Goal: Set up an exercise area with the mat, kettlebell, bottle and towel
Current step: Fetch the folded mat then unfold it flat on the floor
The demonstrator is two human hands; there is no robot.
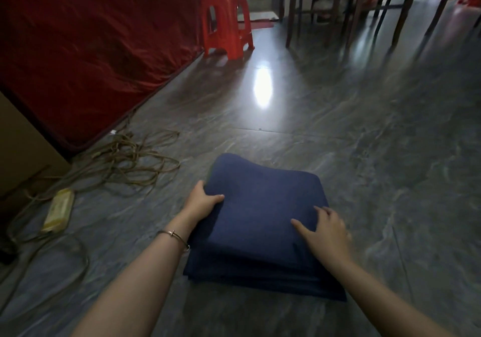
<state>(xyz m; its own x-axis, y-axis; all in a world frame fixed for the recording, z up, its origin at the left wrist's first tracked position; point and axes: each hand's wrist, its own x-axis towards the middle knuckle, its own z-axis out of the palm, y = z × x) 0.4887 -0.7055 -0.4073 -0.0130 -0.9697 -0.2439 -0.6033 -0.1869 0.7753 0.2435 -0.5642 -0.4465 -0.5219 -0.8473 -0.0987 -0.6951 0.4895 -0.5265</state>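
A dark blue mat [260,206], folded into a thick stack of several layers, lies on the grey tiled floor in front of me. My left hand [201,201] grips the stack's left edge, thumb on top and fingers under the top layers. My right hand [325,230] rests flat on the top near the right edge, fingers spread. No kettlebell, bottle or towel is in view.
A tangle of tan cable [125,162] with a yellowish power strip [58,210] lies on the floor to the left. A red fabric-covered mattress [91,50] leans at the left, a red plastic stool [226,18] beyond it. Dark wooden chairs [364,5] stand far right.
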